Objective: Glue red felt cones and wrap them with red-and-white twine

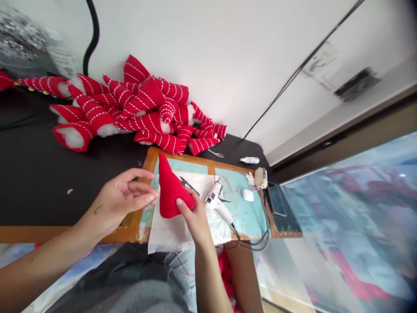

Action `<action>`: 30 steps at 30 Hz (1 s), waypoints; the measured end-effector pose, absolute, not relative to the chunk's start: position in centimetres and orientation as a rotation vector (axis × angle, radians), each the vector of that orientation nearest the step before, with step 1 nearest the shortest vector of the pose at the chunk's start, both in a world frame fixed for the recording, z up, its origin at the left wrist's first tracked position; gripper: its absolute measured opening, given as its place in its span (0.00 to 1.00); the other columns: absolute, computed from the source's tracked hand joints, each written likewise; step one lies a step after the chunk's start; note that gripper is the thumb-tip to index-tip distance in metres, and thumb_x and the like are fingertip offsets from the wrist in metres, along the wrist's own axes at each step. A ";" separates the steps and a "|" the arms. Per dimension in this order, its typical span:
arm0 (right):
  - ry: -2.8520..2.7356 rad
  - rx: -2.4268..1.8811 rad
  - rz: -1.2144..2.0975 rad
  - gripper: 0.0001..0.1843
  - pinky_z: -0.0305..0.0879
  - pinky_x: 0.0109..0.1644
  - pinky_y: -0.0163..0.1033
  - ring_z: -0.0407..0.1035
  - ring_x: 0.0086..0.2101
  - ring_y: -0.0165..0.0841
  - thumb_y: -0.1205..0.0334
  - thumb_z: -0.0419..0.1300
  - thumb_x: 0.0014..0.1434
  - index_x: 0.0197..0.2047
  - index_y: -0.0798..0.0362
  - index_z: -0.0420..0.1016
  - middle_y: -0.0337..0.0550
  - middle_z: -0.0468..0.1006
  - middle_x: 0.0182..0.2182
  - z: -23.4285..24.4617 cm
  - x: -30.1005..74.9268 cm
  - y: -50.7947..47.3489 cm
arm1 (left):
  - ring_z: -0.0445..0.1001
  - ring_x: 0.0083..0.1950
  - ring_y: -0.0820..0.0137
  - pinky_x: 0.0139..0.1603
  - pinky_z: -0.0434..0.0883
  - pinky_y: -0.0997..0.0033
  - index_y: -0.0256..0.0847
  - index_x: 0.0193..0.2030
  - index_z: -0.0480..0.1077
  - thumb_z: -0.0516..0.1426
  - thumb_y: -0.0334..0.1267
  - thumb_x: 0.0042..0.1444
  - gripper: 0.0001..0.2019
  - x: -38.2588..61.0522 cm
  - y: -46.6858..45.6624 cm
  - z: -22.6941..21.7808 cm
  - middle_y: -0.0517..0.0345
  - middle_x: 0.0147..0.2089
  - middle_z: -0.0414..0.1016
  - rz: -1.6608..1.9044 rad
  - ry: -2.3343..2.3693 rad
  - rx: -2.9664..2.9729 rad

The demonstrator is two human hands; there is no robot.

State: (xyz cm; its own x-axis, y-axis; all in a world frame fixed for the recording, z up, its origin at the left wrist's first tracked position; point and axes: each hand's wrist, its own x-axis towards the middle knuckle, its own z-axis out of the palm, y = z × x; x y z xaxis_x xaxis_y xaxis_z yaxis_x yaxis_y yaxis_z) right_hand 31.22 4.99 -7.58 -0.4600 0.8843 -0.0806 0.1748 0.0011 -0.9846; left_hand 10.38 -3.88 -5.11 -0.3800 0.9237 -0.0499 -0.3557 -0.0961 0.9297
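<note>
"How will the cone handle?"

"Light and soft; it would squash, so the person does best to hold it low, at the wide base; it sits above the paper, left of centre."

"And the hold?"

"Apart; the right hand pinches the base; the left hand stays open just beside the tip."

My right hand covers the lower edge of the red cloth cone, and the cone hides most of a small dark tool. The pile of striped cones runs off the left edge, as does the plastic bag. The wall paper sheet is too blurred to read. The shapes at far right are too blurred to name.
</note>
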 end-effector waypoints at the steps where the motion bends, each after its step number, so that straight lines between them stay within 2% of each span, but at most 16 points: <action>1: -1.697 -1.101 1.502 0.28 0.78 0.51 0.44 0.81 0.44 0.41 0.40 0.70 0.59 0.55 0.49 0.78 0.45 0.87 0.46 -7.5 31.1 4.8 | 0.84 0.28 0.67 0.26 0.76 0.79 0.42 0.48 0.81 0.79 0.35 0.47 0.22 10.4 -3.8 -5.2 0.57 0.30 0.86 1.659 1.153 0.728; 6: -1.852 -1.173 1.365 0.27 0.77 0.55 0.48 0.82 0.47 0.44 0.45 0.71 0.60 0.57 0.48 0.78 0.46 0.87 0.48 -8.0 30.9 4.1 | 0.84 0.29 0.69 0.29 0.78 0.80 0.42 0.51 0.81 0.78 0.35 0.48 0.23 10.4 -3.8 -5.7 0.56 0.31 0.87 1.612 1.118 0.705; 10: -1.974 -1.111 1.118 0.34 0.73 0.67 0.57 0.76 0.62 0.50 0.48 0.74 0.59 0.65 0.49 0.76 0.55 0.81 0.62 -8.1 31.0 3.6 | 0.85 0.31 0.69 0.30 0.78 0.82 0.44 0.54 0.82 0.79 0.39 0.47 0.26 10.6 -3.9 -5.1 0.58 0.32 0.86 1.573 1.210 0.730; 12: -1.952 -0.998 0.918 0.30 0.71 0.70 0.59 0.73 0.65 0.50 0.50 0.72 0.63 0.66 0.49 0.76 0.57 0.79 0.64 -7.3 30.9 3.4 | 0.87 0.34 0.66 0.34 0.80 0.80 0.46 0.57 0.80 0.79 0.41 0.48 0.29 10.9 -4.0 -4.4 0.57 0.33 0.88 1.537 1.317 0.772; 14: -1.935 -0.851 0.761 0.18 0.74 0.67 0.55 0.77 0.60 0.46 0.54 0.67 0.71 0.61 0.46 0.81 0.53 0.83 0.58 -6.1 30.6 3.3 | 0.89 0.37 0.64 0.40 0.83 0.77 0.47 0.61 0.78 0.78 0.44 0.49 0.32 11.3 -4.1 -3.8 0.55 0.36 0.89 1.509 1.408 0.809; 16: -1.983 -0.695 0.656 0.10 0.78 0.59 0.50 0.82 0.51 0.42 0.57 0.63 0.74 0.54 0.45 0.85 0.48 0.88 0.48 -4.8 30.2 3.2 | 0.89 0.38 0.61 0.42 0.84 0.73 0.47 0.63 0.76 0.78 0.48 0.47 0.36 11.7 -4.1 -3.4 0.53 0.37 0.90 1.510 1.450 0.821; 19: -2.071 -0.541 0.553 0.10 0.80 0.48 0.43 0.83 0.40 0.38 0.59 0.62 0.76 0.49 0.47 0.86 0.43 0.90 0.40 -3.9 29.4 3.2 | 0.89 0.37 0.55 0.37 0.85 0.68 0.48 0.65 0.74 0.79 0.54 0.40 0.44 11.8 -4.3 -3.9 0.53 0.35 0.90 1.491 1.547 0.821; 21: -2.069 -0.496 0.452 0.10 0.78 0.41 0.39 0.82 0.36 0.35 0.60 0.61 0.77 0.48 0.47 0.86 0.41 0.89 0.36 -4.4 28.7 3.5 | 0.88 0.35 0.54 0.35 0.85 0.67 0.47 0.67 0.72 0.78 0.59 0.39 0.48 11.2 -4.2 -5.0 0.52 0.35 0.90 1.448 1.665 0.791; 24: -2.042 -0.468 0.203 0.14 0.72 0.33 0.38 0.78 0.29 0.34 0.60 0.58 0.77 0.40 0.48 0.83 0.38 0.84 0.29 -5.5 27.4 4.7 | 0.90 0.42 0.46 0.38 0.87 0.60 0.46 0.73 0.65 0.76 0.63 0.40 0.55 9.9 -3.3 -6.6 0.48 0.41 0.91 1.345 1.582 0.722; 27: -2.095 -0.377 -0.004 0.15 0.69 0.30 0.39 0.75 0.27 0.34 0.62 0.57 0.77 0.37 0.49 0.79 0.37 0.81 0.27 -5.9 26.8 5.8 | 0.90 0.42 0.45 0.40 0.87 0.58 0.44 0.74 0.61 0.77 0.65 0.36 0.60 9.3 -2.9 -7.1 0.47 0.39 0.90 1.347 1.499 0.704; 30: -2.232 -0.331 -0.070 0.13 0.70 0.32 0.39 0.77 0.30 0.35 0.64 0.56 0.77 0.40 0.50 0.77 0.39 0.82 0.30 -5.4 27.1 5.9 | 0.89 0.40 0.50 0.41 0.85 0.62 0.44 0.72 0.62 0.76 0.64 0.39 0.56 10.0 -3.4 -6.7 0.50 0.37 0.90 1.368 1.516 0.743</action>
